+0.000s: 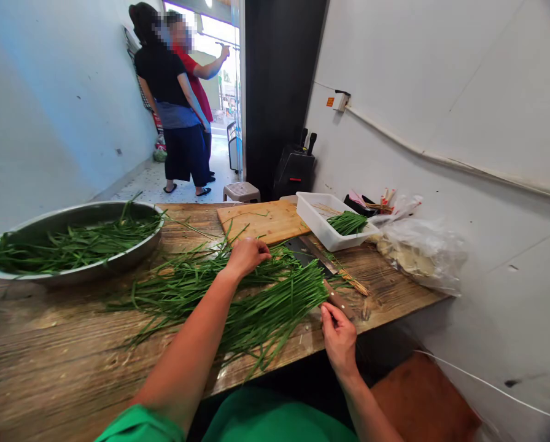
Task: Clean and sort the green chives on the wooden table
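Having my bare L hand [246, 255] curled over long, thin green stalks [277, 301] heaped on the brown wooden table [40, 362], I've bare R hand [339, 336], fingertips tog., by their bunched ends; can't tell via cam if either grips any.

Greens [275, 310] partly hidden behind left forearm [202, 344], sleeve [139, 425] cropped below

My one view, looking out from the person's head, facing forward and down across the worktop [63, 350], close above the left fingers [261, 250] and right fingers [332, 314], green clothing [275, 417] at the bottom edge, reaching to the distant doorway [216, 73], side walls [441, 80] flanking.
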Action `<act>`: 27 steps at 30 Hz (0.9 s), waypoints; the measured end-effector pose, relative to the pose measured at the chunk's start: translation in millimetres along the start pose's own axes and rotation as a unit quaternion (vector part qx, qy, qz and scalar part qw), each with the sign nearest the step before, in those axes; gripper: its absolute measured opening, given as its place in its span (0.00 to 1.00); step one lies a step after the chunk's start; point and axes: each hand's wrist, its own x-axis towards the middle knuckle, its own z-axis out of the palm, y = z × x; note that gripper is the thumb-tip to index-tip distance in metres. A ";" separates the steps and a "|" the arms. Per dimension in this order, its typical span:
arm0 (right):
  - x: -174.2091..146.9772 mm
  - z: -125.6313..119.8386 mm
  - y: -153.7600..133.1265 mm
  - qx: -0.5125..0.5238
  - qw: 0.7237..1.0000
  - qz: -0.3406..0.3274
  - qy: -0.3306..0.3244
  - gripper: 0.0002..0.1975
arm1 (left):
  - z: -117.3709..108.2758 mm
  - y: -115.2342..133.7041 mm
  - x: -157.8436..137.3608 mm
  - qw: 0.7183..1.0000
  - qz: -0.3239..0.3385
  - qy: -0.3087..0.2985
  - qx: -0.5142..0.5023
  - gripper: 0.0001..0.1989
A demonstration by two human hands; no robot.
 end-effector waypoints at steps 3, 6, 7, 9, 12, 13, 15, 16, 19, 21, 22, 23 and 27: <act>1.0 -0.4 -0.7 0.009 1.000 -0.001 0.003 0.17 | -3.3 -2.7 0.4 0.999 -0.010 0.023 -0.047 0.10; 1.9 -0.3 0.6 0.018 1.000 0.003 0.003 0.17 | -2.2 -2.5 1.0 0.997 -0.015 0.026 -0.069 0.10; 2.1 -0.2 1.2 0.018 1.000 0.008 -0.001 0.17 | -1.5 -1.5 1.1 0.997 -0.012 0.027 -0.073 0.11; 2.6 0.1 2.2 0.018 1.000 0.019 -0.008 0.17 | 0.0 2.8 0.8 0.996 -0.006 0.029 -0.086 0.13; 3.8 1.0 2.4 0.021 0.999 0.025 -0.008 0.17 | 4.3 15.3 -0.6 0.989 0.024 0.005 -0.146 0.16; 4.4 1.4 2.2 0.025 0.999 0.023 -0.005 0.17 | 6.4 20.8 -1.2 0.985 0.036 -0.013 -0.171 0.17; 5.7 2.0 1.6 0.032 0.999 0.017 0.001 0.17 | 10.9 32.3 -2.7 0.973 0.046 -0.049 -0.219 0.18; 6.4 2.2 1.3 0.036 0.999 0.014 0.004 0.17 | 13.3 37.8 -3.4 0.968 0.043 -0.060 -0.240 0.18; 8.0 2.3 0.7 0.034 0.999 0.008 0.012 0.17 | 19.9 49.9 -5.1 0.953 0.022 -0.067 -0.296 0.17; 8.5 2.0 0.8 0.030 0.999 0.004 0.013 0.17 | 23.9 54.0 -6.0 0.947 0.014 -0.064 -0.315 0.17; 8.6 1.9 1.0 0.028 1.000 0.001 0.013 0.17 | 25.9 55.2 -6.4 0.946 0.013 -0.062 -0.318 0.17; 8.6 1.8 1.2 0.027 1.000 -0.001 0.013 0.17 | 27.7 56.2 -6.7 0.946 0.013 -0.061 -0.317 0.17; 8.9 2.2 2.1 0.028 1.000 -0.007 0.013 0.17 | 34.3 60.1 -8.1 0.946 0.019 -0.053 -0.318 0.16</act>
